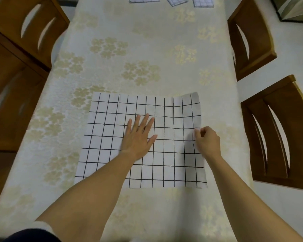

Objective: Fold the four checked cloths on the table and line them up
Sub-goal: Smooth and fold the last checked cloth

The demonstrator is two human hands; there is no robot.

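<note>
Your left hand (139,135) presses flat, fingers spread, on the white black-gridded cloth (108,137) lying open at the cream floral table's (147,49) near end, your right hand (207,142) pinches its right edge, and with three folded-looking checked cloths (176,0) beyond, one apparently remains.

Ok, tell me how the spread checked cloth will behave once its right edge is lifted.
The checked cloth is probably floppy: it puckers where the right hand pinches its edge. Likely light and thin, lying flat with soft creases. It may slide on the tablecloth, which could be why the left hand presses it.
</note>
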